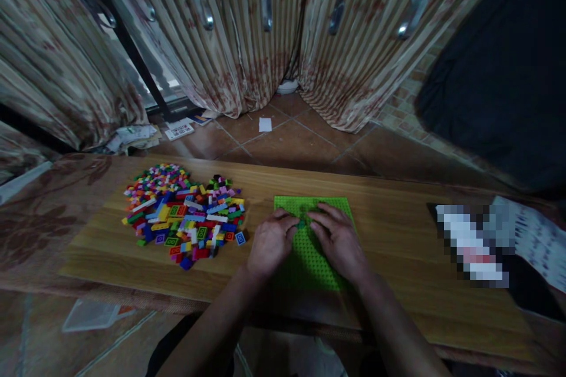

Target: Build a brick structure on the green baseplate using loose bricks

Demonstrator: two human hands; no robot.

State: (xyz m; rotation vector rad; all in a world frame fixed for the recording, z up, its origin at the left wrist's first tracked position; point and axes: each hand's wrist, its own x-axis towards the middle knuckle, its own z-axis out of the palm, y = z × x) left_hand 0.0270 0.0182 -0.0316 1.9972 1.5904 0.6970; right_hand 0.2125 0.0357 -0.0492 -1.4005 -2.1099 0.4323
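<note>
A bright green studded baseplate (309, 274) lies on the wooden board in front of me, with both hands over it. My left hand (272, 241) is closed in a pinch above the plate's left half. At its fingertips shows a small dark green brick (302, 225), partly hidden and hard to tell from the plate. My right hand (338, 238) hovers over the right half with its fingers apart, the tips close to that same brick. Shadow covers the studs between the hands.
Left of the plate a large pile of loose coloured bricks (186, 218) spreads over the wooden board (398, 247). Printed papers (542, 241) and a blurred-out item lie at the right. Metal clasps hang overhead before striped curtains (247, 59). A clear plastic lid (91, 313) lies below.
</note>
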